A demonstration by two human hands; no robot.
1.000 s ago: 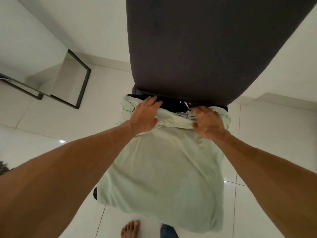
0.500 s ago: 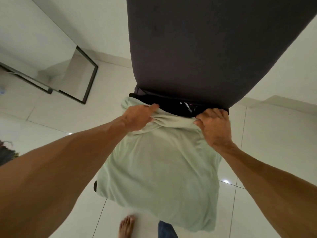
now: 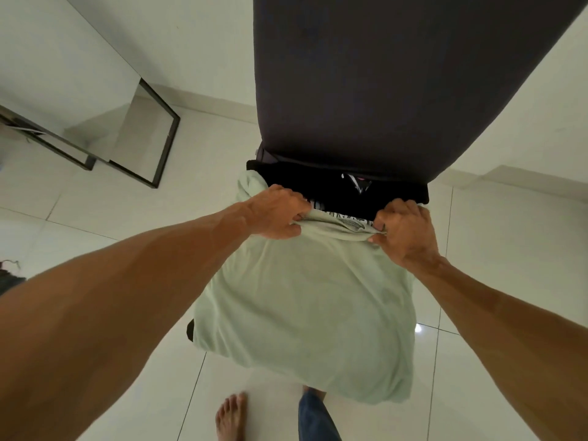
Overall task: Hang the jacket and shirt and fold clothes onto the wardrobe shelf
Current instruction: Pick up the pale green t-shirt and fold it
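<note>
A pale green shirt (image 3: 305, 300) hangs down in front of me, its back towards me. My left hand (image 3: 276, 214) grips its upper left edge and my right hand (image 3: 404, 230) grips its upper right edge, both fists closed on the cloth. A printed patch shows inside the collar between my hands. Just beyond the shirt lies a black garment (image 3: 340, 189) with a small white and pink print, tucked under a large dark grey panel (image 3: 381, 78) that fills the upper middle of the view.
A black-framed mirror (image 3: 140, 135) leans on the white wall at the left. Glossy white floor tiles (image 3: 95, 211) spread all around. My bare foot (image 3: 230, 418) and a blue jeans leg (image 3: 315, 418) show at the bottom. A dark item (image 3: 9, 278) sits at the left edge.
Both hands have pulled the shirt's top edge back towards me, away from the dark panel, uncovering more of the black garment. The fingers have closed into fists on the cloth.
</note>
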